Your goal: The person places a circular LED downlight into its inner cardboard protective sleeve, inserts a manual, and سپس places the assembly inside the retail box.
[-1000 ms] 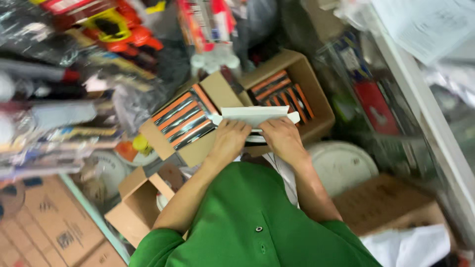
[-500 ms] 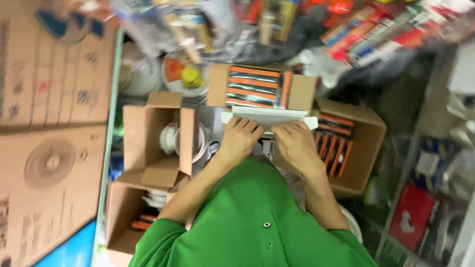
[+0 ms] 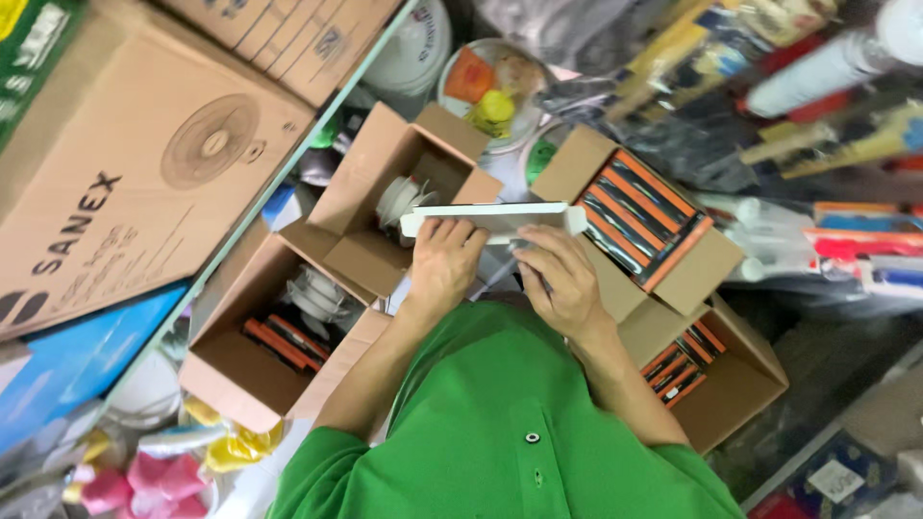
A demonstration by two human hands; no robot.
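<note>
So, quick rundown of what's in the head view:

Left hand: left hand (image 3: 444,264) has its fingers curled over the near edge of a long flat white box (image 3: 492,220), gripping it toward the box's left end, fingertips on top.

Right hand: right hand (image 3: 562,279) is closed on the same white box from below, near its right half, fingers bent around the underside. Can't tell how far the thumb wraps, it's tucked behind.

White box: held level in the air between both hands, well up in front of the green shirt (image 3: 500,423), hanging over the gap between the open cartons. It isn't resting on anything, just the two hands.

Carton on the right: open cardboard carton (image 3: 577,159) just beyond the box's right end, packed with orange-and-black blister packs (image 3: 642,213) lying in a row.

Lower right carton: second brown carton (image 3: 740,375) beside the right forearm, also with orange-and-black packs showing at its inner edge.

Carton behind the box: open carton with white coiled stuff (image 3: 402,200) inside, right behind the box's left end, flaps standing up.

Lower left carton: another open carton (image 3: 226,370) beside the left elbow, with white coils and a few orange packs in it.

Big flat carton: large brown fan carton (image 3: 144,163) lying along the left edge of the view, with a blue box (image 3: 67,365) under its near corner.

Top middle: round plastic tub (image 3: 495,82) with orange and yellow bits, past the open cartons.

Right side: heap of bagged goods, too jumbled to tell apart.
</note>
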